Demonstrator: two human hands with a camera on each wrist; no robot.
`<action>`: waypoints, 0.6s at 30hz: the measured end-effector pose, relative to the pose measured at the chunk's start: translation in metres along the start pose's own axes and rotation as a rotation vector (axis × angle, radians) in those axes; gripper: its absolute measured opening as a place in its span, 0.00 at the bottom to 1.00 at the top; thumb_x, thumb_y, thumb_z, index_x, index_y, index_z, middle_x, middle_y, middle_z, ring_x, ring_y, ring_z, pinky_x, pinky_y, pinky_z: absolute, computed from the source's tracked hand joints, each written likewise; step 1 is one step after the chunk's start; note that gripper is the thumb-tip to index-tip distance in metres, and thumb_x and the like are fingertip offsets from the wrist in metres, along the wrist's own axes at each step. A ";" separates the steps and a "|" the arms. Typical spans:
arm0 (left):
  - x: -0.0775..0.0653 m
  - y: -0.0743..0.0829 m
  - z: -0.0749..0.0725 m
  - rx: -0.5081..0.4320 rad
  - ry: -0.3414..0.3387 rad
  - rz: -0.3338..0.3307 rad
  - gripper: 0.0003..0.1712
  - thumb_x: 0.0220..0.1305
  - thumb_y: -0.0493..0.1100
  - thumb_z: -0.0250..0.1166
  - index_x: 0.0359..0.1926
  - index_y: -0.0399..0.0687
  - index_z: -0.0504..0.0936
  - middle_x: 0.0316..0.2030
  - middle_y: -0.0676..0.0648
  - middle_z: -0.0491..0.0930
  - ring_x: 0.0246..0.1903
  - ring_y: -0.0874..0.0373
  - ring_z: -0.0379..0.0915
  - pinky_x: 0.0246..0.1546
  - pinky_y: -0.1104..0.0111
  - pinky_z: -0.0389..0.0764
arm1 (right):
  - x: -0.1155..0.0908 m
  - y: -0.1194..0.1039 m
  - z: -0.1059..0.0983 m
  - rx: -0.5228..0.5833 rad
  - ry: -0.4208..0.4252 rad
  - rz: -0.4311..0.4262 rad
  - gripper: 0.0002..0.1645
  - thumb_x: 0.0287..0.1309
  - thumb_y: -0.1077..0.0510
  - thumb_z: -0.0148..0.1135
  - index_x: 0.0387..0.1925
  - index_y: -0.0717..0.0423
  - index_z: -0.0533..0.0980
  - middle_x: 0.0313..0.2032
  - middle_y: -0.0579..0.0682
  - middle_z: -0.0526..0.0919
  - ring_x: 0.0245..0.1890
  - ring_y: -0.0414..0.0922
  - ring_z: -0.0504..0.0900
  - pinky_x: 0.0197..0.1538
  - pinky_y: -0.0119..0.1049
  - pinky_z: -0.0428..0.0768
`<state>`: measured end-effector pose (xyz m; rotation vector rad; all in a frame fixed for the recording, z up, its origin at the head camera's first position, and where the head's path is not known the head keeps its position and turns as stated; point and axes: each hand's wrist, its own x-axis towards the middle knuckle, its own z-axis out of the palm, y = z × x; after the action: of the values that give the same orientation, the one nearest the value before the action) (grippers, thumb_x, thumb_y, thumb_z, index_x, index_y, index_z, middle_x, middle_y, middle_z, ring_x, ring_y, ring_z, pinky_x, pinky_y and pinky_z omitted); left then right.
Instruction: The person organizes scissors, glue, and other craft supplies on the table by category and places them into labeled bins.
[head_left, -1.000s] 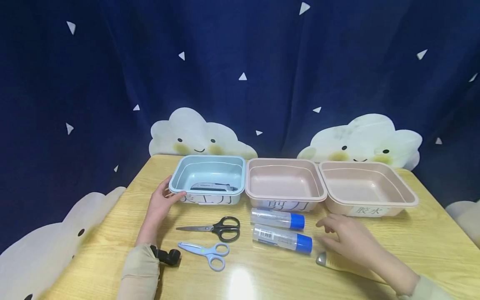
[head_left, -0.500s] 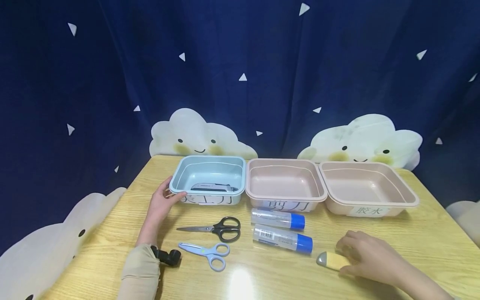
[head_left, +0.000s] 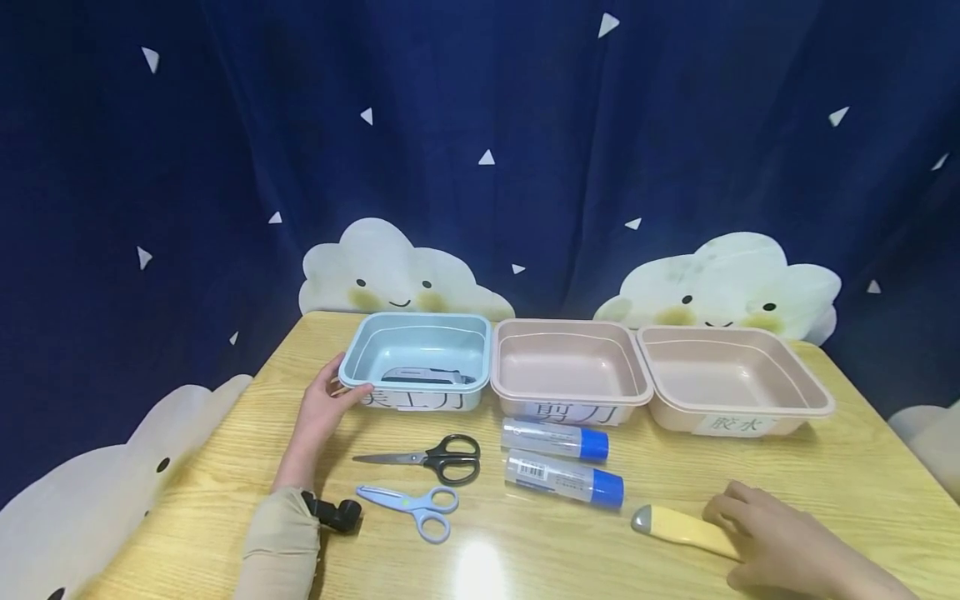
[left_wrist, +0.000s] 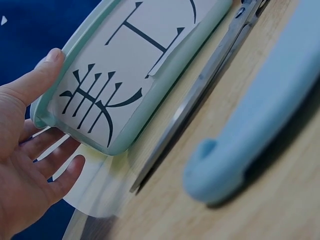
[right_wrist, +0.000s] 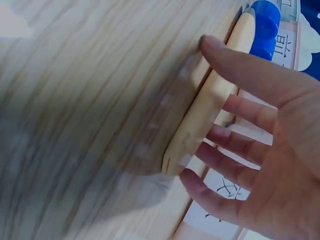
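Observation:
My left hand (head_left: 324,408) holds the front left corner of a light blue bin (head_left: 420,317), its thumb (left_wrist: 42,75) on the rim and its fingers against the outer side. Inside that bin lies a dark grey utility knife (head_left: 423,375). At the right, my right hand (head_left: 783,537) is over the rear end of a yellow utility knife (head_left: 686,529) with a grey tip, which lies on the table. The right wrist view shows the thumb (right_wrist: 240,62) on one side of the yellow knife (right_wrist: 200,115) and loosely spread fingers on the other. Firm contact cannot be made out.
Two pink bins, the middle (head_left: 573,396) and right (head_left: 742,404), stand beside the blue one; all bear labels. Black scissors (head_left: 450,458), blue scissors (head_left: 420,504) and two blue-capped glue tubes, the rear (head_left: 551,437) and front (head_left: 558,477), lie before them.
My right hand has moved right and toward me, from beside the glue tubes to the rear of the yellow utility knife, uncovering its front part. The left hand stays at the blue bin.

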<state>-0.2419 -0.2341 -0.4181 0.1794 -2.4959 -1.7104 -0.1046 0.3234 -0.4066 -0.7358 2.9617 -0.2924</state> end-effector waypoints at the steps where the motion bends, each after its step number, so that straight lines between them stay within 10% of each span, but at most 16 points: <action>1: 0.000 0.000 0.000 0.001 0.004 -0.001 0.49 0.52 0.50 0.68 0.70 0.53 0.51 0.65 0.41 0.58 0.61 0.44 0.59 0.57 0.55 0.69 | -0.001 0.002 0.000 0.019 -0.013 0.006 0.32 0.22 0.48 0.74 0.39 0.40 0.74 0.30 0.33 0.65 0.27 0.29 0.61 0.25 0.26 0.63; 13: 0.001 0.000 0.001 -0.005 0.008 0.011 0.49 0.51 0.50 0.69 0.70 0.53 0.51 0.65 0.41 0.58 0.61 0.43 0.58 0.57 0.55 0.69 | -0.013 0.019 -0.002 0.198 -0.108 0.014 0.27 0.28 0.59 0.70 0.36 0.41 0.70 0.24 0.37 0.63 0.23 0.28 0.60 0.22 0.25 0.58; 18: 0.001 -0.001 0.001 0.004 0.012 0.007 0.50 0.50 0.51 0.69 0.70 0.53 0.51 0.65 0.41 0.59 0.61 0.44 0.58 0.57 0.55 0.69 | -0.012 0.025 0.000 0.211 -0.048 -0.124 0.25 0.32 0.63 0.70 0.34 0.41 0.71 0.22 0.31 0.64 0.22 0.26 0.60 0.22 0.23 0.58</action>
<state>-0.2432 -0.2336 -0.4192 0.1798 -2.4883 -1.6972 -0.1055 0.3506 -0.4115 -0.8853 2.7884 -0.5762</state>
